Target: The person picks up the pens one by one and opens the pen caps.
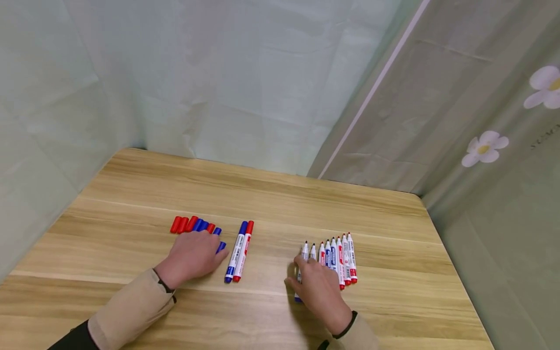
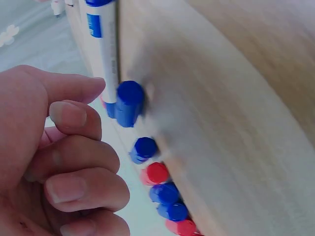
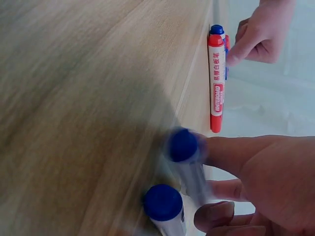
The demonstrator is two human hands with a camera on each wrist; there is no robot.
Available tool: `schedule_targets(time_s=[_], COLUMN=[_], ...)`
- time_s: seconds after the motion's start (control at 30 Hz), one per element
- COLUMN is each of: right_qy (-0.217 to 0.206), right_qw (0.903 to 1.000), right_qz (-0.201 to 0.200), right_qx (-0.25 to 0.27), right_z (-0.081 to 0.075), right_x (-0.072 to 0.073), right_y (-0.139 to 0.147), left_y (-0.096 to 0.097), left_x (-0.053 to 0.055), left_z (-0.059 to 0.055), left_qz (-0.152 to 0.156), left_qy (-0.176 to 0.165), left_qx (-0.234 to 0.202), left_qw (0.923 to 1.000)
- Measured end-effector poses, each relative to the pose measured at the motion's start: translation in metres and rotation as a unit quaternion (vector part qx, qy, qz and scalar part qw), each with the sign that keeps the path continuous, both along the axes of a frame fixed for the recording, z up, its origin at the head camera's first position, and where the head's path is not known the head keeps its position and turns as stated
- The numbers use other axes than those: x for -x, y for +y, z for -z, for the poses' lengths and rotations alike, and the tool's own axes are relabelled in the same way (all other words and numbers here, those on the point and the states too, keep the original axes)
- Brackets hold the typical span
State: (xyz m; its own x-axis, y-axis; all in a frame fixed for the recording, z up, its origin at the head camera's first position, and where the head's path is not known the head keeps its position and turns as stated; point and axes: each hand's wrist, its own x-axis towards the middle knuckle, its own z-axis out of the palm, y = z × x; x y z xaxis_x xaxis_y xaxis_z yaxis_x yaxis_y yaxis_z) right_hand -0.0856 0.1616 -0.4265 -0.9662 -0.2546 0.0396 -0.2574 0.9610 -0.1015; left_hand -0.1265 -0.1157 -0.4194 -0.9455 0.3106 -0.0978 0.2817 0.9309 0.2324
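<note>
My left hand [image 1: 194, 255] lies over a row of loose red and blue caps [image 1: 178, 224], its fingers loosely curled, holding nothing. In the left wrist view a blue cap [image 2: 130, 101] sits just beyond the thumb tip. On the right, my right hand [image 1: 318, 284] pinches a blue-ended whiteboard marker [image 3: 183, 145] between thumb and fingers; the marker is blurred. It is at the left end of a row of uncapped markers [image 1: 341, 262] with their tips pointing away. Another blue-ended marker [image 3: 163, 202] lies beside it.
Between the hands lie two capped whiteboard markers side by side, one blue [image 1: 236, 253] and one red [image 1: 244, 251]. All rest on a wood-grain table [image 1: 271, 194]. Pale curtains [image 1: 245, 87] hang behind the table and along its sides.
</note>
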Motion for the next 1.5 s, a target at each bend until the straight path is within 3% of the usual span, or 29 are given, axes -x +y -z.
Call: schedule_targets(time_s=[0.6, 0.8, 1.1, 1.3, 1.5], right_qy=[-0.013, -0.009, -0.004, -0.021, -0.031], right_qw=[0.9998, 0.9998, 0.9995, 0.9986, 0.9981], right_qz=[0.008, 0.006, -0.004, -0.009, -0.009], right_qx=[0.012, 0.017, 0.031, 0.047, 0.051], right_z=[-0.001, -0.002, -0.008, -0.012, -0.013], right_x=[-0.003, -0.004, -0.006, -0.006, -0.006], right_y=[0.003, 0.004, 0.002, -0.001, -0.003], left_y=[0.018, 0.027, 0.035, 0.036, 0.033], left_x=[-0.010, -0.011, -0.010, -0.010, -0.009], left_z=[-0.017, -0.015, -0.011, -0.009, -0.006], left_qz=[0.009, 0.032, 0.050, 0.048, 0.046], left_qy=[-0.015, -0.013, -0.037, -0.046, -0.018], left_qx=[-0.030, -0.056, -0.031, -0.037, -0.057], left_qw=[0.9994, 0.9978, 0.9976, 0.9971, 0.9972])
